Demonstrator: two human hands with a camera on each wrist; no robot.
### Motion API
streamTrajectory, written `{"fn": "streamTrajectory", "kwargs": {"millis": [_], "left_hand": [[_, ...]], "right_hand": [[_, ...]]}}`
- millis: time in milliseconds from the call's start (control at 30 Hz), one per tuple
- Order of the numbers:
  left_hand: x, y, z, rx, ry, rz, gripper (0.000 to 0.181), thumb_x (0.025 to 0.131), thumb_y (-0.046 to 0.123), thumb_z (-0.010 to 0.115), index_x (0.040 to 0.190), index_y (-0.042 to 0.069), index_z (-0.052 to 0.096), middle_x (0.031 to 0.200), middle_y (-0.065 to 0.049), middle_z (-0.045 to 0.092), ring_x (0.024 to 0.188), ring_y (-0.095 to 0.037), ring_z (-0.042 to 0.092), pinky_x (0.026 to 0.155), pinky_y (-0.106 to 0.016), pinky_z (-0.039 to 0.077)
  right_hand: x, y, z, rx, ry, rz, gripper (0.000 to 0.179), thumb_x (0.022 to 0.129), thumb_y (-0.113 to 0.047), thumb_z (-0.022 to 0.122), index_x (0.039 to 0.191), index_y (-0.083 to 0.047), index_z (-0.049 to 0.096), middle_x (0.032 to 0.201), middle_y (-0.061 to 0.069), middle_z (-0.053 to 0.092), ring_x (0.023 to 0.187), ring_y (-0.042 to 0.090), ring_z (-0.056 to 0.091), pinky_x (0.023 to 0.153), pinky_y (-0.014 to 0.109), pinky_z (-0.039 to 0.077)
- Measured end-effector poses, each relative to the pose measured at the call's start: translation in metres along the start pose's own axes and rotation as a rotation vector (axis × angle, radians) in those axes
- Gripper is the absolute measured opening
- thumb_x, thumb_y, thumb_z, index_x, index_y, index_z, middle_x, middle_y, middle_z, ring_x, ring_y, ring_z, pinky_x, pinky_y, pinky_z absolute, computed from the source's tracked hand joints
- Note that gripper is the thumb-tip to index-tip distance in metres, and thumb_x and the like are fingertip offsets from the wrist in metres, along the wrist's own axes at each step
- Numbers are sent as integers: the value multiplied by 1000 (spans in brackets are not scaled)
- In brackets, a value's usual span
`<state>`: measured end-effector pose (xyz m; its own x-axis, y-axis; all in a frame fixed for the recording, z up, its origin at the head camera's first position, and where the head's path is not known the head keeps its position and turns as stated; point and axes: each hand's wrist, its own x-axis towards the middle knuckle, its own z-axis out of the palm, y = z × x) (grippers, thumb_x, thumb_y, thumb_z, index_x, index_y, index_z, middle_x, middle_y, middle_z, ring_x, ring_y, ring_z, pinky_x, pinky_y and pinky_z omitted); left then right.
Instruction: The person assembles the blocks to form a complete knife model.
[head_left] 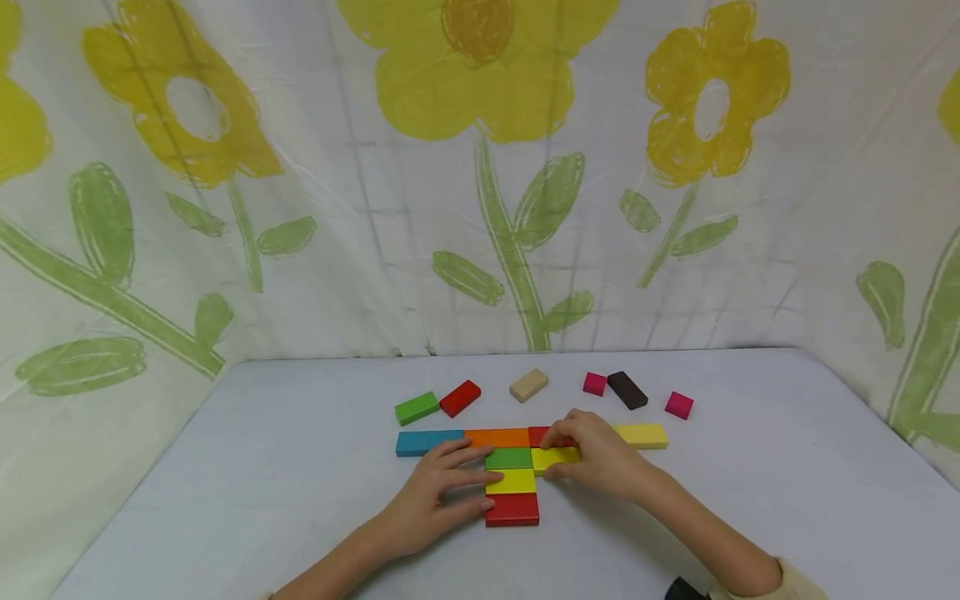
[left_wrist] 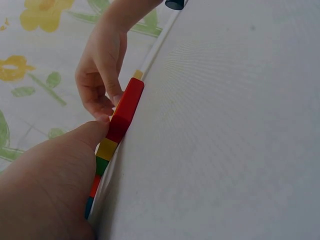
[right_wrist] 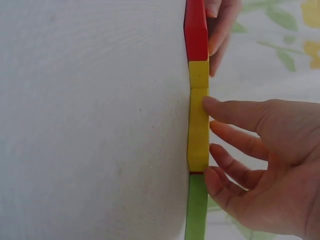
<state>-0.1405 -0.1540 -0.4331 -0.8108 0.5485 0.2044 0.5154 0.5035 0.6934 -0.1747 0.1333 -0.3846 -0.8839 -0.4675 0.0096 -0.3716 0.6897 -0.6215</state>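
Note:
Flat colored blocks lie joined on the white table. A row runs from a blue block [head_left: 430, 443] through an orange block [head_left: 497, 437] and a partly covered red block [head_left: 538, 433] to a pale yellow block [head_left: 642, 436]. Below the orange one, a green block [head_left: 508, 458], a yellow block [head_left: 517, 482] and another red block [head_left: 512, 510] form a column. My left hand [head_left: 423, 504] rests its spread fingertips along the column's left ends. My right hand [head_left: 600, 458] pinches a second yellow block [right_wrist: 199, 130] beside the green one, thumb on its near edge.
Behind the row lie loose blocks: a light green one [head_left: 416, 408], a red one [head_left: 460, 398], a beige one [head_left: 529, 385], a dark brown one [head_left: 627, 390] and two small pink ones, the right pink block [head_left: 679, 406] farthest out. A flowered curtain [head_left: 337, 250] hangs behind the table.

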Motion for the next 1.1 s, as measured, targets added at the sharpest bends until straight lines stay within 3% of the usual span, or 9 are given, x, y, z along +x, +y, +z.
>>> {"fn": "streamTrajectory", "kwargs": {"millis": [1100], "left_hand": [[0,3,-1,-9,-16,-7,34,103,42,68,134,30,74,156,1,57,152,-39,35,116,-78,27]], "right_hand": [[0,0,1,-13,41,-35,26,84,-19,91,106,-12,78,99,-3,65,98,15,59,84,26,56]]}}
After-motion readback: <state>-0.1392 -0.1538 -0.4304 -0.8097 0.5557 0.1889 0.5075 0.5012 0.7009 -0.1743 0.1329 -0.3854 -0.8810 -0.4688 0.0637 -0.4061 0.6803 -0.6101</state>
